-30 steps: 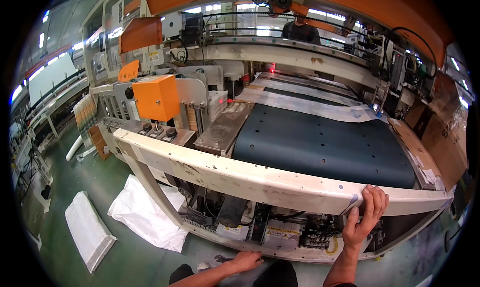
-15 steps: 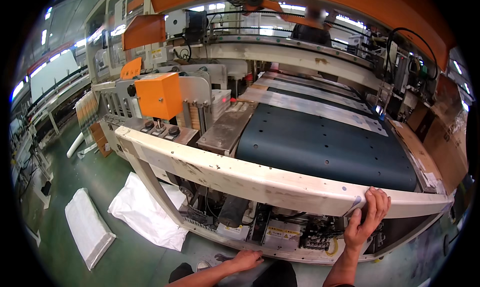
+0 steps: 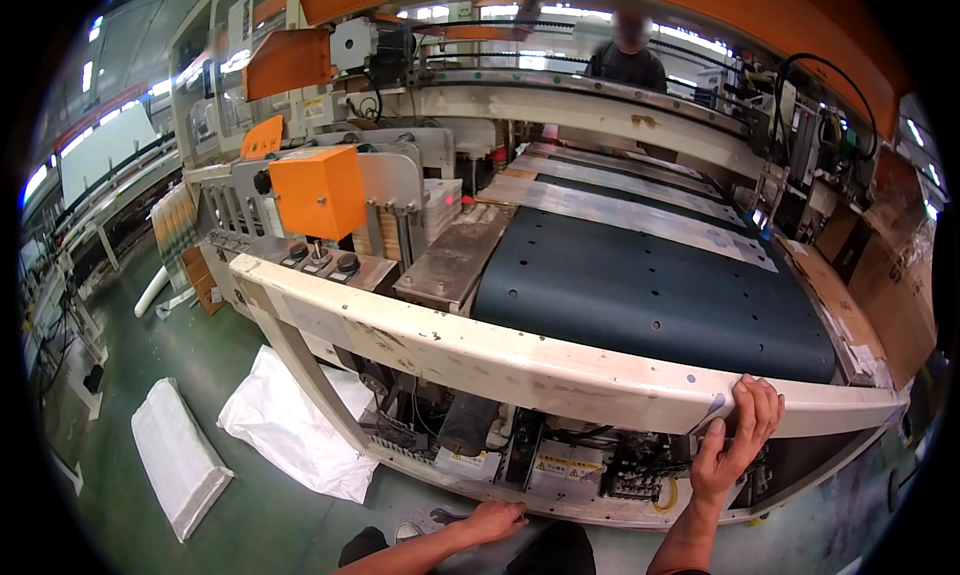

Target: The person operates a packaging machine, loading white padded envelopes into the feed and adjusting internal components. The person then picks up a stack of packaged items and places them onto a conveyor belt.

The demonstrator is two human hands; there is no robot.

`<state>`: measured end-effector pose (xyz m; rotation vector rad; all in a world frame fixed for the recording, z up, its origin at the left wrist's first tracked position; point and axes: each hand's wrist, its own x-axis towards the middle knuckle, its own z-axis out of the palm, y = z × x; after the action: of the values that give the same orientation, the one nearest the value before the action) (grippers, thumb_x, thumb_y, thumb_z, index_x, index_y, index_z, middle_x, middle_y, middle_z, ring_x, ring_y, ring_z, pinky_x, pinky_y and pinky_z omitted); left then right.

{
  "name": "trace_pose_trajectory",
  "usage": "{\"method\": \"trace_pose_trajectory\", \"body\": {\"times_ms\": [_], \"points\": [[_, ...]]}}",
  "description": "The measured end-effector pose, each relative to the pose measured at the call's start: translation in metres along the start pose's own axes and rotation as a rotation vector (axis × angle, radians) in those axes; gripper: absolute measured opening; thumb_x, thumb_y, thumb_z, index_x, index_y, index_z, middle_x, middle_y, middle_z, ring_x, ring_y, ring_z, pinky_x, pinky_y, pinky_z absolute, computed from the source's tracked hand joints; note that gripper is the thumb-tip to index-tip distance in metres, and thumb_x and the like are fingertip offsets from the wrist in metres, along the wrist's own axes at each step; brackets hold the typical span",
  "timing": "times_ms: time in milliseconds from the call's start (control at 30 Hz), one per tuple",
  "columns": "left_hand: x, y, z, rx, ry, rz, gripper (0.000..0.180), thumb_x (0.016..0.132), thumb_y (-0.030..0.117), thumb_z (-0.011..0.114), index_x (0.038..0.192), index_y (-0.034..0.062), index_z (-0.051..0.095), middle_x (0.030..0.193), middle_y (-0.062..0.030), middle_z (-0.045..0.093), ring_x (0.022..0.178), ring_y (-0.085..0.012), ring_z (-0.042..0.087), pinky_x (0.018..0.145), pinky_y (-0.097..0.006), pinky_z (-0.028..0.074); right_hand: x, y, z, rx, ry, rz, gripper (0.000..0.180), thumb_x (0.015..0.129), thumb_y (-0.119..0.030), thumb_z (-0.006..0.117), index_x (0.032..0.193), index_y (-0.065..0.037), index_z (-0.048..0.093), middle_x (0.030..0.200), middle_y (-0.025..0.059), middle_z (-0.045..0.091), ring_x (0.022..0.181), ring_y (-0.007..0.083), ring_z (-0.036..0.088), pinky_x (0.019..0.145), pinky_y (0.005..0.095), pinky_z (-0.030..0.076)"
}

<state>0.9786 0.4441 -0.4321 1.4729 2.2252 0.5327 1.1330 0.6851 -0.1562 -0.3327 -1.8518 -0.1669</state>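
My right hand (image 3: 743,430) grips the cream front rail (image 3: 540,375) of a large machine, fingers over its top edge and thumb against its front face. Low in the middle, my left hand (image 3: 495,522) is loosely curled beside the machine's lower frame edge, with nothing visible in it. Its fingertips are partly hidden. Behind the rail lies a dark blue conveyor belt (image 3: 620,285) with small holes. Flat, pale printed sheets (image 3: 650,215) lie across the belt in spaced rows.
An orange box (image 3: 320,192) and black knobs (image 3: 347,264) are at the left of the machine. A white wrapped slab (image 3: 178,455) and a white sack (image 3: 295,425) lie on the green floor. Cardboard (image 3: 895,285) stands at right. Another person (image 3: 628,65) is behind the machine.
The person behind the machine shows more fully now. An orange part high at the back has shifted left. My hands and the sheets look about the same.
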Motion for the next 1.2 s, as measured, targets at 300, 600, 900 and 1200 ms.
{"method": "trace_pose_trajectory", "body": {"times_ms": [300, 600, 900, 1200], "points": [[0.0046, -0.0030, 0.0001, -0.016, -0.103, -0.062, 0.034, 0.094, 0.038, 0.056, 0.108, 0.0069, 0.056, 0.089, -0.0191, 0.067, 0.092, -0.0417, 0.064, 0.080, -0.052, 0.051, -0.0022, 0.0020, 0.0034, -0.004, 0.019, -0.007, 0.043, 0.083, -0.018, 0.050, 0.122, -0.002, 0.058, 0.126, 0.0143, 0.057, 0.124, 0.0357, 0.047, 0.112, 0.0547, 0.023], [0.0034, -0.0013, -0.0010, -0.001, -0.038, -0.013, 0.032, 0.094, 0.036, 0.056, 0.103, 0.0060, 0.057, 0.086, -0.0191, 0.067, 0.087, -0.0415, 0.065, 0.075, -0.052, 0.052, -0.0026, 0.0035, 0.0039, -0.009, 0.023, -0.004, 0.043, 0.083, -0.017, 0.049, 0.122, -0.002, 0.057, 0.126, 0.0141, 0.057, 0.124, 0.0351, 0.047, 0.112, 0.0547, 0.023], [0.0036, -0.0024, 0.0002, 0.001, -0.040, 0.008, 0.032, 0.094, 0.035, 0.056, 0.101, 0.0045, 0.056, 0.085, -0.0206, 0.067, 0.086, -0.0428, 0.065, 0.074, -0.054, 0.052, -0.0012, 0.0007, 0.0036, -0.006, 0.031, -0.003, 0.043, 0.082, -0.018, 0.049, 0.121, -0.002, 0.058, 0.125, 0.0140, 0.057, 0.124, 0.0351, 0.047, 0.112, 0.0538, 0.023], [0.0037, -0.0044, 0.0032, 0.001, -0.098, -0.020, 0.035, 0.095, 0.038, 0.055, 0.104, 0.0046, 0.057, 0.091, -0.0203, 0.067, 0.093, -0.0424, 0.064, 0.080, -0.052, 0.051, 0.0028, -0.0038, 0.0004, 0.016, 0.021, -0.004, 0.042, 0.082, -0.017, 0.051, 0.121, -0.001, 0.058, 0.125, 0.0147, 0.058, 0.123, 0.0357, 0.048, 0.111, 0.0534, 0.025]]}}
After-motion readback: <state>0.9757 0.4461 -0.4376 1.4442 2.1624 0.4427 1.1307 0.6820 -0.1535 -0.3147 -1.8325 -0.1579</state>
